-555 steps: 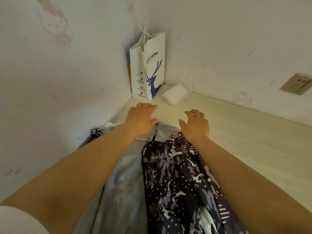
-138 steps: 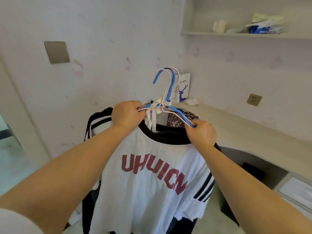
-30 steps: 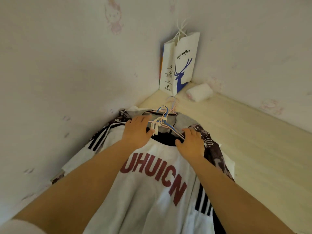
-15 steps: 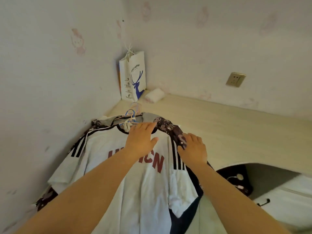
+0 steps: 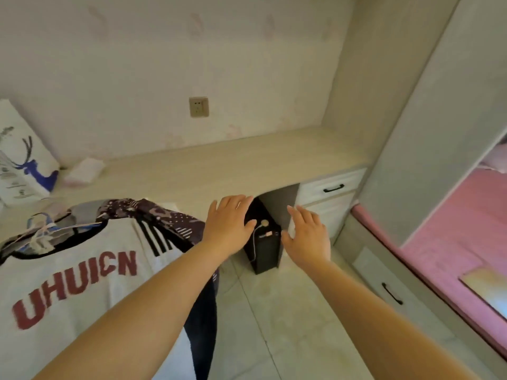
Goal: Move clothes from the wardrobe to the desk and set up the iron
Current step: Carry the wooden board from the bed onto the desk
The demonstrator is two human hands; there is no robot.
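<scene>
Both hands, left hand [image 5: 229, 224] and right hand [image 5: 307, 235], spread, empty. White jersey [image 5: 74, 272] looks soft, light (likely slides); lift by hangers [image 5: 41, 231].

A bedroom in a private home: a built-in pale wood desk [image 5: 247, 165] runs along a wall papered in faint pink cartoon motifs, a wall socket [image 5: 199, 106] set above it. To the desk's right stands a tall grey wardrobe panel [image 5: 428, 133], with a pink-covered bed [image 5: 452, 234] beyond it. White drawers [image 5: 332, 186] sit under the desk's right end, clothes on hangers [image 5: 82, 256] lie on its left end, and a paper shopping bag [image 5: 24, 160] stands at its far left corner.
</scene>
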